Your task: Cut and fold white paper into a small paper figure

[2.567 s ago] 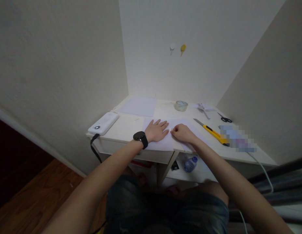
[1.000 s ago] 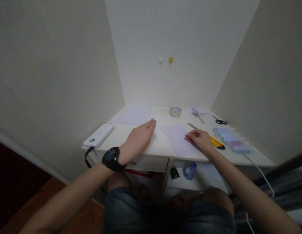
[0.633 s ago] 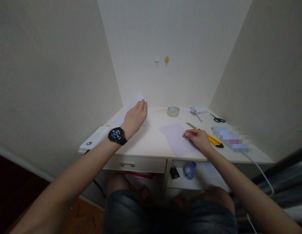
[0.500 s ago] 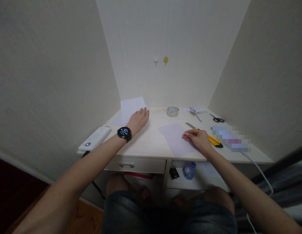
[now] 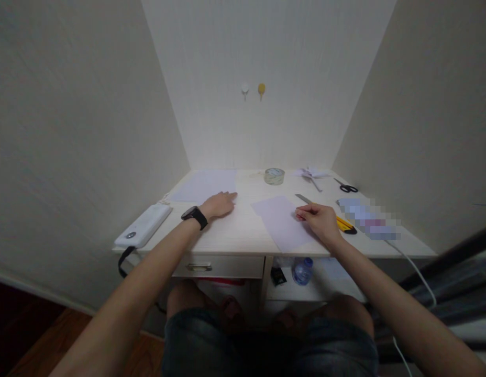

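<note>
Paper (image 5: 280,222) lies flat at desk (image 5: 243,233) front edge; right hand (image 5: 319,220) rests on its right side, fingers curled. Left hand (image 5: 219,204) lies flat, open, left of paper, touching sheet (image 5: 203,184). Knife (image 5: 337,220) just right of paper

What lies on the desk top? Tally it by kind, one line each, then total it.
Paper sheets: 2, one under the right hand, one by the left hand
Folded paper piece: 1
Tape roll: 1
Utility knife: 1
Scissors: 1
Power bank: 1
Blurred item: 1
Total: 8
</note>
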Tool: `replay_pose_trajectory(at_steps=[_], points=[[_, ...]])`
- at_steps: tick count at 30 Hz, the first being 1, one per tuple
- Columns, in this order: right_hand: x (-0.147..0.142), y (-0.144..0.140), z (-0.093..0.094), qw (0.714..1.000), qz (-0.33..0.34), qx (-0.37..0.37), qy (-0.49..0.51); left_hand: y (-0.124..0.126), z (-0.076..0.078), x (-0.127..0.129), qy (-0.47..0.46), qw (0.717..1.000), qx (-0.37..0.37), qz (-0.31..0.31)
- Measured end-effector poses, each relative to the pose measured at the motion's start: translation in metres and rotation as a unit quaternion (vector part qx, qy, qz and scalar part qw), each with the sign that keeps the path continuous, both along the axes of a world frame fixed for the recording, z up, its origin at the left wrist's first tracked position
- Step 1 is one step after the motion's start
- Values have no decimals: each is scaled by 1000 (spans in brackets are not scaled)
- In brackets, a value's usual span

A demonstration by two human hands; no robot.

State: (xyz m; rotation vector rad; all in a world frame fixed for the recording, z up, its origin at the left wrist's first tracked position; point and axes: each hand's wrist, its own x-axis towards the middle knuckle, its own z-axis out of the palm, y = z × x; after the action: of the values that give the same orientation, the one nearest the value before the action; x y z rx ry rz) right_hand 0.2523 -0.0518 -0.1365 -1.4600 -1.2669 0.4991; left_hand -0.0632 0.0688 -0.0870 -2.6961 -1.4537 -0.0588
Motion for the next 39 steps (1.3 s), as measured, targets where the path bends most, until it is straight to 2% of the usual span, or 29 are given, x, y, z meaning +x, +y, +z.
replay_pose_trajectory(at_steps=[3,7,11,14,18,21,24,30,34,39], points=[[-1,-1,3,1000,4,-25,-9,-14,-1,20,-51,999,1,-6],[-1,0,4,998,6,-50,-35,-33,-7,59,-135,989,-33,-42],[-2,3,1,995,35,-72,56,-28,-4,86,-171,985,-28,9],[-4,3,1,989,47,-79,116,-17,4,91,-198,975,-94,45],[-5,1,3,983,49,-57,168,-10,8,87,-307,925,-220,51],[-4,2,2,982,54,-9,181,-13,5,80,-421,871,-251,35],[-2,3,-1,982,52,37,178,-20,3,70,-493,822,-284,16],[0,0,2,992,12,78,96,-30,-6,50,-573,751,-328,19],[-1,-8,5,995,15,97,29,-36,-15,41,-613,715,-334,41],[-4,-28,10,995,0,98,8,-45,-23,35,-660,677,-322,51]])
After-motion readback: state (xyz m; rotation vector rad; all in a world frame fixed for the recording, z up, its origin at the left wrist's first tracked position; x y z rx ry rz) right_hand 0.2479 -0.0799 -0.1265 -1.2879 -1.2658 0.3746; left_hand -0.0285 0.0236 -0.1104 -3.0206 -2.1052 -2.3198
